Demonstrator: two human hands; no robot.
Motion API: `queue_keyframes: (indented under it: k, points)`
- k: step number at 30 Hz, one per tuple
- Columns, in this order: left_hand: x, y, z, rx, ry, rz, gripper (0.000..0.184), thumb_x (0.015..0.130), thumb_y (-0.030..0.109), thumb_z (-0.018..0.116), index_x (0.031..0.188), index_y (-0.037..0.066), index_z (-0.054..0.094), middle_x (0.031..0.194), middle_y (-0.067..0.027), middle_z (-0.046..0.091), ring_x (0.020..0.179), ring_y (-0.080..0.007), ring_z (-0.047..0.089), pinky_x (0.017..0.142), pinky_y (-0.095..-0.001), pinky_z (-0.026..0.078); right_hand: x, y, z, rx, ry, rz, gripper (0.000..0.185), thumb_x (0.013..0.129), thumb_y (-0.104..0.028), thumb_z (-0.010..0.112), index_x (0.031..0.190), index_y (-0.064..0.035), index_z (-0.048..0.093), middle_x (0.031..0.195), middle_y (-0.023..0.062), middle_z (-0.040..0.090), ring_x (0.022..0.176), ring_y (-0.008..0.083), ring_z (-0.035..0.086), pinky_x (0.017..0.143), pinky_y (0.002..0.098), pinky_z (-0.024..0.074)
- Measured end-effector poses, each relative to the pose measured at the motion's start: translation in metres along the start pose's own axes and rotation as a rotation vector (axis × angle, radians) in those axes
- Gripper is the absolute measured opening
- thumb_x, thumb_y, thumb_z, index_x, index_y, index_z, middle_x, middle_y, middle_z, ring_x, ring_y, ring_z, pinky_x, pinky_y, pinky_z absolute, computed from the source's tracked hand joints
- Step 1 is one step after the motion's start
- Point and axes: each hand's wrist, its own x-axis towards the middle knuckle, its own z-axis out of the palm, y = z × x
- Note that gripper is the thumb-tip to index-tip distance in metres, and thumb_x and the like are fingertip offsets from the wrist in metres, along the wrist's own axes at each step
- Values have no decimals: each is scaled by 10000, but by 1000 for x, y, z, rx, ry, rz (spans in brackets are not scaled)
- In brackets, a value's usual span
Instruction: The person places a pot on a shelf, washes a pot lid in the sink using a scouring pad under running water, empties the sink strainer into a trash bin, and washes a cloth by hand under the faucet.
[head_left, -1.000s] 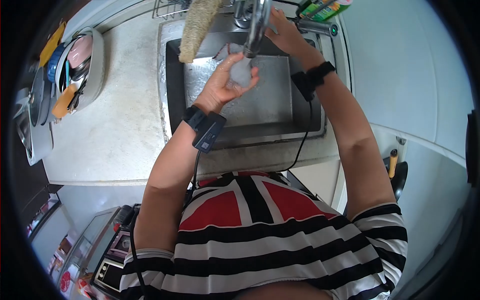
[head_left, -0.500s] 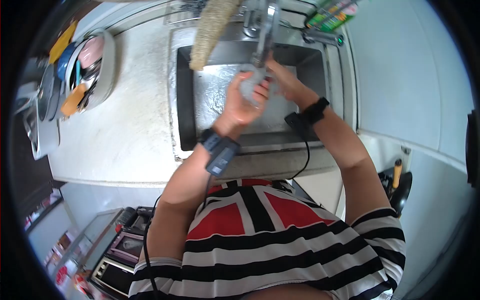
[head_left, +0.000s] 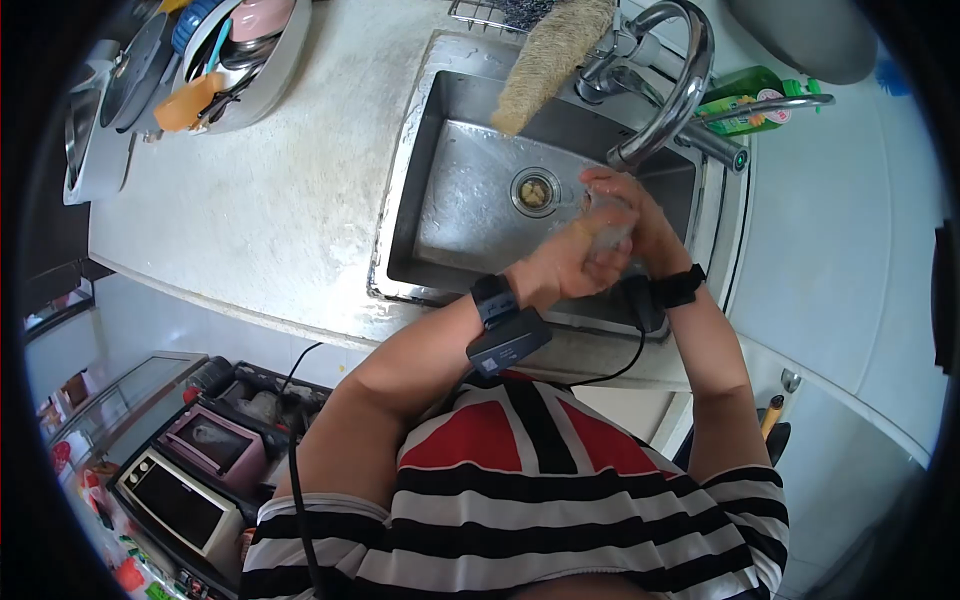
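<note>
Below the curved faucet [head_left: 690, 85], my left hand [head_left: 572, 262] and my right hand [head_left: 648, 212] are close together over the steel sink [head_left: 460, 215]. Between them is a translucent, whitish, cup-like thing [head_left: 612, 232], blurred and partly covered by fingers. The left fingers wrap it from the near side. My right hand closes around its far side, just under the spout. Left of the hands, the drain [head_left: 535, 192] has pale yellowish bits in it. A long dried loofah [head_left: 550, 70] hangs over the sink's back edge.
A white dish basin [head_left: 285, 85] with bowls, a pink bowl [head_left: 262, 18] and utensils stands on the left counter [head_left: 260, 200]. Behind the sink at right lie a green detergent bottle [head_left: 745, 95] and a second tap [head_left: 720, 148]. Cables run from both wrist straps.
The view has shifted, so the sink and faucet sit further right. Both hands have come nearer to me and away from under the spout, still holding the translucent thing.
</note>
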Motion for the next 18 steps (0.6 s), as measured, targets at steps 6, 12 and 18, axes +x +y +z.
queue_keyframes:
  k: [6,12,18]
  points:
    - [-5,-17,-2,301,309,77,175,780,215,658,799,66,568,683,-4,510,443,-73,386,368,-190,263,-3,-13,16,4,-75,519,263,744,-126,607,967,-5,675,905,56,645,825,104,562,723,214,440]
    - [7,-25,-28,588,289,186,136,809,140,608,907,46,622,655,-17,478,452,-92,387,379,-232,234,0,2,26,-307,-132,490,220,732,-120,559,852,1,699,775,39,628,702,88,537,643,238,438]
    - [17,-26,-43,1023,499,140,289,823,14,546,1086,88,643,619,-40,514,504,-117,485,391,-259,283,3,23,30,-583,-158,369,211,712,-128,538,767,-8,702,618,52,618,576,107,526,566,264,434]
